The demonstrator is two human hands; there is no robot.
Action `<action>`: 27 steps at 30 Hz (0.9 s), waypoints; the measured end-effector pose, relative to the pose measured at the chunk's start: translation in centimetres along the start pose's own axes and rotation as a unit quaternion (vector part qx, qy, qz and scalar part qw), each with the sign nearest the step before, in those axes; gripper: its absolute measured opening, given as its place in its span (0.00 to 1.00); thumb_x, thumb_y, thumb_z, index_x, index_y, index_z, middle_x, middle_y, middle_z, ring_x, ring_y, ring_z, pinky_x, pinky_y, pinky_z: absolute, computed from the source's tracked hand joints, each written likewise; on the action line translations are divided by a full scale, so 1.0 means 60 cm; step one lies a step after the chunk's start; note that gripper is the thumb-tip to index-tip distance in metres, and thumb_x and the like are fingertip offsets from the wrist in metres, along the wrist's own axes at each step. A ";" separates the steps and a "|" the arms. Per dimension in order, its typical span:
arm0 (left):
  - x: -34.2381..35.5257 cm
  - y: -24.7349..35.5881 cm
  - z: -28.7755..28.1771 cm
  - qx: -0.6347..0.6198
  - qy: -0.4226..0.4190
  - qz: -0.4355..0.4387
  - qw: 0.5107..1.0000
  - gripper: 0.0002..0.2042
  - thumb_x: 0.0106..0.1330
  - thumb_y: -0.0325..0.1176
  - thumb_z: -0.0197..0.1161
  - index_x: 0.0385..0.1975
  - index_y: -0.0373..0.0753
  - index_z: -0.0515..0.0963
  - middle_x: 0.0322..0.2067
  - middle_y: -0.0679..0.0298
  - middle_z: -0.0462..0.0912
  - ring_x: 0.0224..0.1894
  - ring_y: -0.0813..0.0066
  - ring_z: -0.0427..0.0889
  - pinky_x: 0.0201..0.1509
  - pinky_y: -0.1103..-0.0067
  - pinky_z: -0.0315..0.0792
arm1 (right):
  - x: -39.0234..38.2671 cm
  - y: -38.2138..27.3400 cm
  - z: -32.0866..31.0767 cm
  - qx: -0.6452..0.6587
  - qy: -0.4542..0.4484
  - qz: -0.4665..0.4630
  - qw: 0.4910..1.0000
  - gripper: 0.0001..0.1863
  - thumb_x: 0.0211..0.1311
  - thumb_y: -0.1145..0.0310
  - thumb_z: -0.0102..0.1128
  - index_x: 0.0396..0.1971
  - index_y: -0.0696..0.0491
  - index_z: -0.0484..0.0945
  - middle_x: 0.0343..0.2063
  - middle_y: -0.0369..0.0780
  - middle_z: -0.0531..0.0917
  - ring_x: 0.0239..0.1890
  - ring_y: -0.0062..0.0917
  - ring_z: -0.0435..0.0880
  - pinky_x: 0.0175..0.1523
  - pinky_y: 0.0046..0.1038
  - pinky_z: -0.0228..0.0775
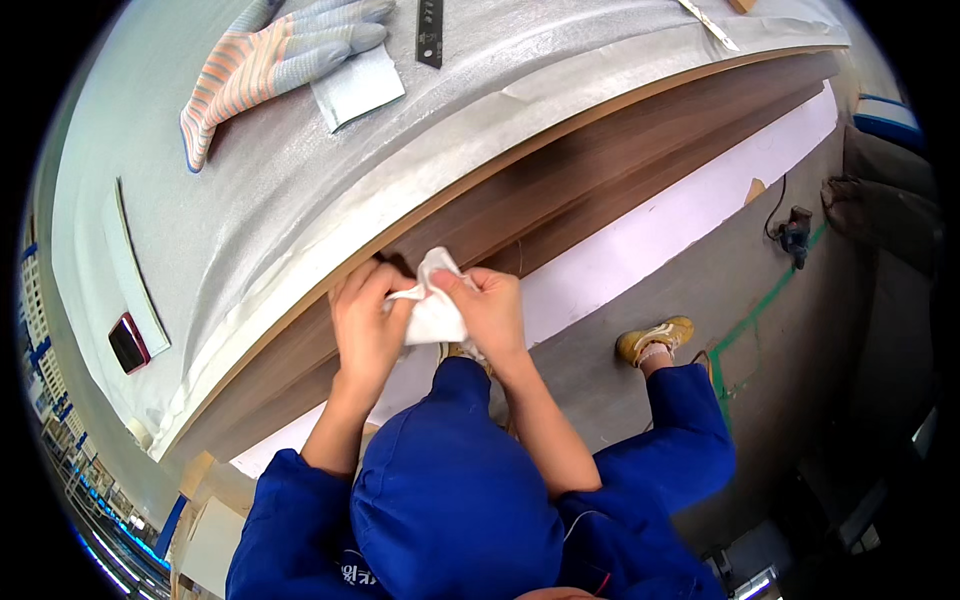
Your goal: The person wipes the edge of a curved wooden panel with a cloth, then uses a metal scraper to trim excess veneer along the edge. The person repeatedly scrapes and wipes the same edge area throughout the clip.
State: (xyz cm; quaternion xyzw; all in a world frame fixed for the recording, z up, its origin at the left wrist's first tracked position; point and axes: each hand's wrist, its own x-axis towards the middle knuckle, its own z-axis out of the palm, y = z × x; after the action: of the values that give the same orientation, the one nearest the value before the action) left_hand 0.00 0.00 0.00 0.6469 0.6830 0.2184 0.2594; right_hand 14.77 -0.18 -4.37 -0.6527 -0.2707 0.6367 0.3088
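Well, left hand [366, 315]: pinching white cloth [434, 318]
Right hand [499, 312]: gripping it too
Panel [600, 172]: near both hands
Glove [265, 65]: on the sheet [235, 225]

pale lettering [431, 15] on a black ruler-like strip [429, 38] at the upper edge, white characters [358, 572] on blue clothing [450, 490] below

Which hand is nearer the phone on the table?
The left hand: it's to the right of the phone, gripping the white cloth; the right hand, also on the cloth, is farther right.
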 end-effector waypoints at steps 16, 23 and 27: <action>0.054 0.040 0.053 -0.046 -0.009 0.091 0.995 0.25 0.52 0.32 0.68 0.54 0.47 0.77 0.35 0.57 0.80 0.40 0.56 0.80 0.44 0.66 0.73 | 0.018 -0.042 -0.044 0.084 0.026 0.082 0.993 0.21 0.66 0.54 0.65 0.24 0.58 0.84 0.22 0.35 0.84 0.21 0.15 0.78 0.26 0.21 0.67; -0.038 -0.043 -0.015 0.180 0.015 0.280 0.943 0.29 0.52 0.27 0.62 0.59 0.49 0.78 0.43 0.71 0.75 0.41 0.71 0.70 0.44 0.74 0.67 | -0.016 -0.001 0.010 0.071 -0.055 0.055 0.994 0.14 0.65 0.66 0.61 0.24 0.61 0.85 0.19 0.34 0.83 0.20 0.12 0.77 0.24 0.18 0.66; -0.022 -0.025 0.000 0.210 -0.024 0.299 0.930 0.28 0.52 0.29 0.60 0.58 0.40 0.76 0.48 0.70 0.74 0.43 0.70 0.69 0.45 0.75 0.65 | -0.007 -0.016 -0.005 0.084 -0.038 0.045 0.995 0.15 0.65 0.64 0.64 0.23 0.60 0.85 0.19 0.33 0.83 0.19 0.11 0.76 0.23 0.18 0.64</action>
State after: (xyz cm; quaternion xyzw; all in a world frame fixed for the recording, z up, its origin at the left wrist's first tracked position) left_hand -1.14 -1.41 -0.85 0.8661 0.4814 0.1218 0.0569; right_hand 15.08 0.13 -3.39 -0.6113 -0.1985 0.6946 0.3231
